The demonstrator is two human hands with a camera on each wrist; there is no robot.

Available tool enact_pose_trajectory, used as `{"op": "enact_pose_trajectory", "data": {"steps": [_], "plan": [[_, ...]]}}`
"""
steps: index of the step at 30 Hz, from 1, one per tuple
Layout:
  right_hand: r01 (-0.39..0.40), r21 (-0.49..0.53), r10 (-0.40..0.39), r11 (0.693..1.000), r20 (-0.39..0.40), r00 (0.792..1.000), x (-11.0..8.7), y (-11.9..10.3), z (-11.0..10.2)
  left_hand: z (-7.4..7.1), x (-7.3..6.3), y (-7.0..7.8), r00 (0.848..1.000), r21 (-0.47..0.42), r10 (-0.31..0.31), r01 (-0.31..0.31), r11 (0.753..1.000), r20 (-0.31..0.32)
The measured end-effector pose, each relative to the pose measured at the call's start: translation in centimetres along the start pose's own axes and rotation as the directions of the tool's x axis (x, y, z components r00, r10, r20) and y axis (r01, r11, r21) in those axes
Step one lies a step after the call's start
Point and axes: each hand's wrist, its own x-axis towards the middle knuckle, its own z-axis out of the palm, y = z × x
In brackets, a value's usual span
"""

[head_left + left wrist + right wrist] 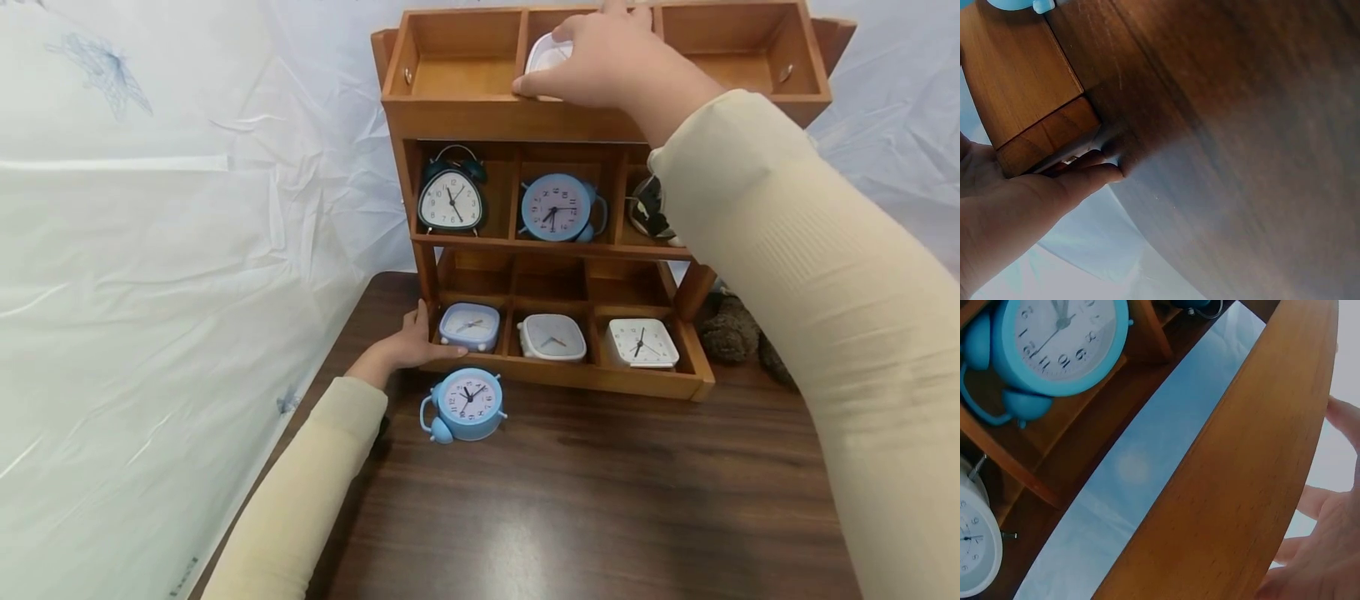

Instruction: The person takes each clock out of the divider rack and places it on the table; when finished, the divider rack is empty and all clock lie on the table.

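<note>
My right hand (600, 58) is at the middle compartment of the top tier, holding a white alarm clock (549, 53) between thumb and fingers. The hand covers much of that clock, and the tier's front board (1229, 450) hides it in the right wrist view. My left hand (405, 340) grips the front left corner of the wooden shelf's bottom tier (570, 373), its thumb along the front edge. The corner block (1050, 134) sits against that palm in the left wrist view. A light-blue twin-bell alarm clock (468, 404) lies on the table just in front.
In the bottom tier are a lavender clock (470, 326), a grey-faced clock (552, 337) and a square white clock (642, 342). The middle tier holds a dark green clock (452, 198) and a blue clock (557, 207). Something brown and fuzzy (729, 329) lies at right.
</note>
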Motion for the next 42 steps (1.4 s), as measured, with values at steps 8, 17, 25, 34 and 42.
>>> {"op": "enact_pose_trajectory", "data": {"steps": [8,17,25,34,42], "plan": [[-0.013,0.026,0.012,1.000,0.019,1.000,0.3,-0.4,0.1,-0.1,-0.4,-0.4,1.000,0.000,-0.003,0.003,1.000,0.002],[-0.018,0.138,0.021,0.990,-0.016,1.000,0.3,0.0,0.0,-0.2,-0.2,-0.3,1.000,0.013,-0.008,0.008,1.000,-0.003],[-0.048,0.074,0.047,0.996,0.017,0.999,1.4,0.6,-0.3,0.1,0.1,-0.1,1.000,0.008,-0.011,0.011,1.000,0.004],[-0.057,0.119,0.065,0.991,-0.068,0.996,0.8,0.8,-0.2,0.1,0.1,0.2,1.000,0.030,-0.001,0.001,1.000,0.002],[-0.149,0.206,0.171,0.967,-0.090,0.981,-0.9,0.8,-1.8,-0.1,-0.3,0.3,1.000,0.016,0.009,-0.009,1.000,0.011]]}}
